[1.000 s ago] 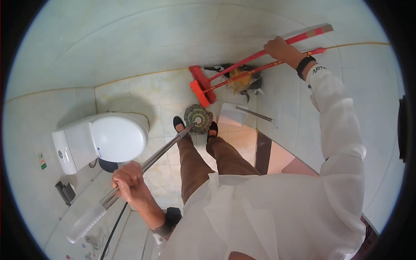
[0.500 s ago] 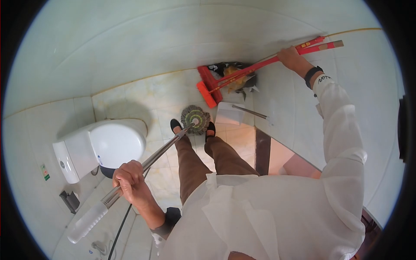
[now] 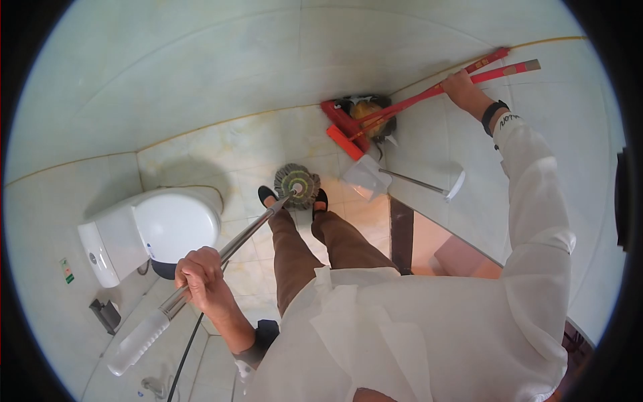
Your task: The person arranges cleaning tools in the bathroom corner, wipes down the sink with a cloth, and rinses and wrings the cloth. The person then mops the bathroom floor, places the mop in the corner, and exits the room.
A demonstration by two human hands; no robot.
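Note:
My left hand (image 3: 199,275) is closed around the metal pole of a mop (image 3: 249,237), just above its white grip. The round grey-green mop head (image 3: 297,187) rests on the floor between my shoes. At the upper right, my right hand (image 3: 463,91) is wrapped round two red-handled brooms (image 3: 404,105), held together and slanting along the wall. Their red and orange heads (image 3: 345,139) are down in the corner, beside a dark plastic bag (image 3: 382,107) with something tan in it. A white dustpan (image 3: 363,177) with a metal handle lies just below the broom heads.
A white toilet (image 3: 175,226) with its lid down stands on the left. On the left wall are a dark holder (image 3: 106,315) and, lower, a metal tap (image 3: 153,384). A doorway with a dark sill (image 3: 402,234) opens at the lower right. Tiled walls close in the corner.
My right hand and the brooms have shifted a little to the right. The dustpan has turned and moved right, its handle now swung lower with the white end showing. The left hand keeps its hold.

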